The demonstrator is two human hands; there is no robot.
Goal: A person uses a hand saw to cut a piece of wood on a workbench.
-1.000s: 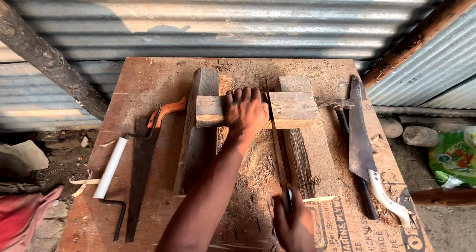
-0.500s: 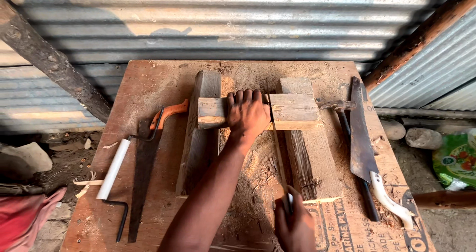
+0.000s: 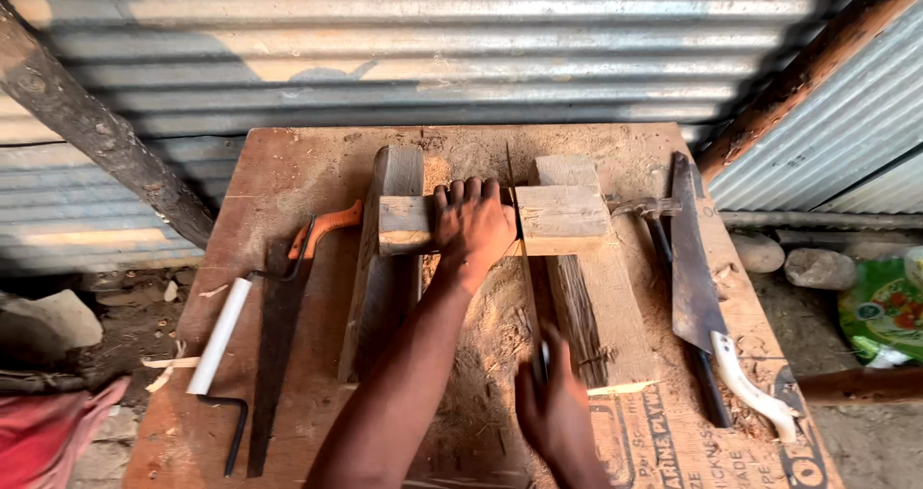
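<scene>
The plywood worktop (image 3: 288, 176) fills the middle. Two upright timber blocks (image 3: 389, 258) carry a short wooden crosspiece (image 3: 567, 218) at its twelve o'clock. The left hand (image 3: 473, 227) is clamped over that crosspiece. The right hand (image 3: 556, 410), at six o'clock, grips a thin saw blade (image 3: 526, 258) running up through the crosspiece. A handsaw (image 3: 279, 326) lies at nine o'clock, a machete (image 3: 697, 277) at three.
</scene>
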